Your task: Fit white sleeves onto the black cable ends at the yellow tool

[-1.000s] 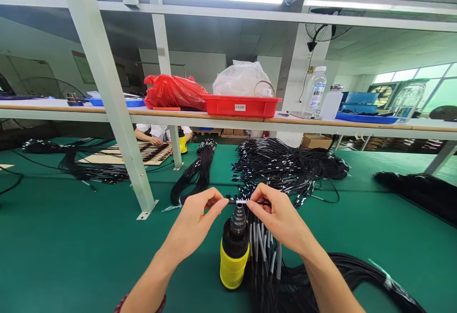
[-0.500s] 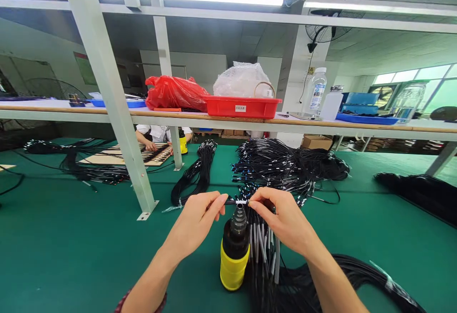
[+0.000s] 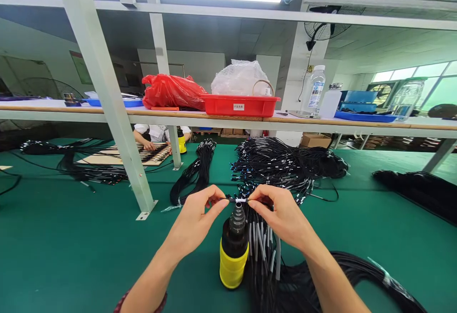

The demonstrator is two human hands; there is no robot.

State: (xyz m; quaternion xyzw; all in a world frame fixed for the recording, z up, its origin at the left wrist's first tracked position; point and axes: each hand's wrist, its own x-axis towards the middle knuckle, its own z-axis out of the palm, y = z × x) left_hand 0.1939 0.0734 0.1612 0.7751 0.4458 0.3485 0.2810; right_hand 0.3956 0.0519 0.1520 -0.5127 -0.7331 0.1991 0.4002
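Observation:
A thin black cable with a white sleeve (image 3: 241,200) is stretched level between my two hands. My left hand (image 3: 200,213) pinches its left part between thumb and fingertips. On the other side of the white sleeve, my right hand (image 3: 280,210) pinches the right end. Just below the sleeve is the metal nozzle of a yellow and black heat gun (image 3: 233,260), which stands upright on the green table. Whether the nozzle touches the sleeve I cannot tell. Beside the heat gun, at its right, lies a bundle of black cables with grey sleeves (image 3: 262,246).
Behind my hands lie a large heap of black cables (image 3: 285,163) and a smaller looped bundle (image 3: 196,170). A white post (image 3: 132,161) rises at left. Overhead, a shelf carries a red bin (image 3: 239,107) and bottles. Across the table, a co-worker's hand (image 3: 149,146) rests by a board.
The thumb and fingers of my left hand have shifted slightly on the cable. My right hand keeps its pinch. The whole view has moved a little.

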